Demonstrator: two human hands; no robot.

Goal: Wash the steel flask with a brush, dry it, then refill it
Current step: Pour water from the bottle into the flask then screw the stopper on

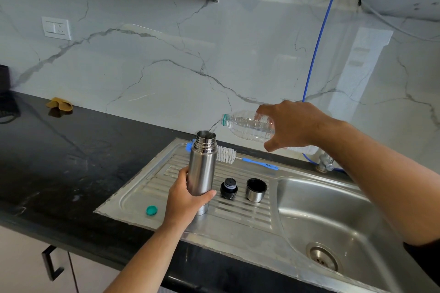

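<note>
L hand grips flask, fingers wrapped round lower body, upright on drainboard | R hand clasps tilted bottle above flask, water streams into open mouth | stopper, cup just right of flask | brush behind flask | teal cap left of flask

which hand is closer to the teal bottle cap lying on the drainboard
Left. The left hand grips the steel flask just right of the teal cap; the right hand is raised far off, tipping the plastic bottle.
</note>
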